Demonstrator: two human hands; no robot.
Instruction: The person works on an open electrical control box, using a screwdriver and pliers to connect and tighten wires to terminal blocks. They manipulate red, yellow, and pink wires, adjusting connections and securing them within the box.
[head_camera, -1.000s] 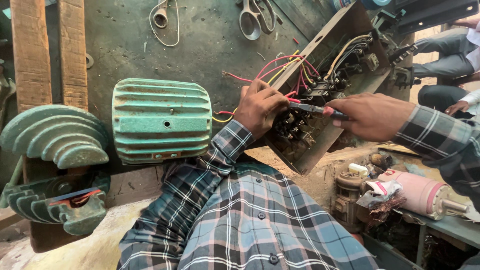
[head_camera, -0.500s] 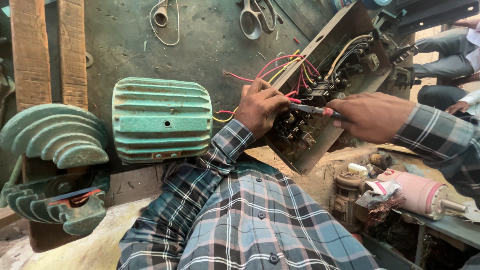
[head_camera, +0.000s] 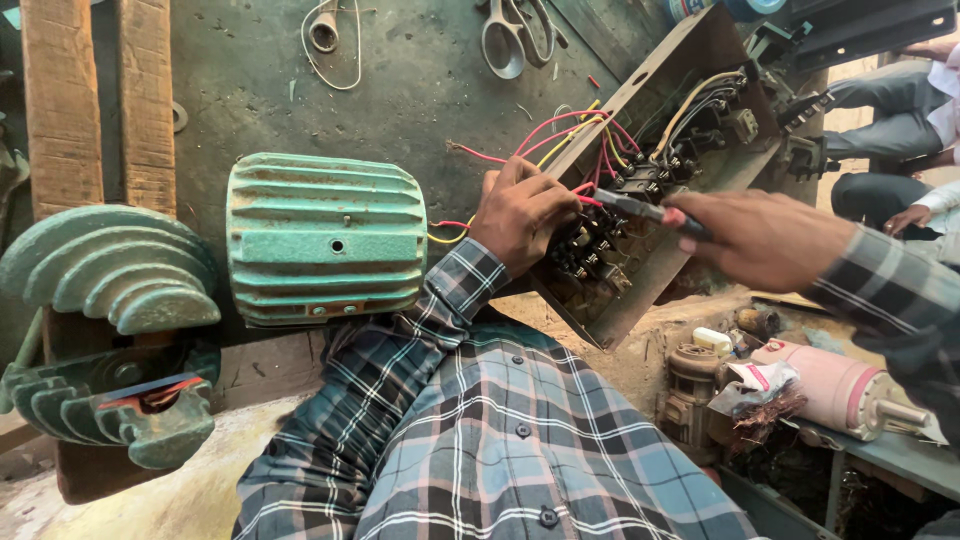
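Observation:
An open metal starter box leans on the dark bench, packed with red, yellow and black wires and black terminal blocks. My left hand rests on the box's near edge, fingers pinching the red wires by the terminals. My right hand grips a screwdriver with a red-and-dark handle, its tip pointing left into the terminals close to my left fingers. A green ribbed motor housing lies left of my left wrist, joined to the box by the wires.
Green finned motor covers sit at the left beside wooden planks. Scissors and a wire loop lie at the bench's back. A pink motor and scrap parts are lower right. Another person sits at the right.
My right hand with the screwdriver has shifted slightly left and down toward the terminals. My left hand stays on the wires.

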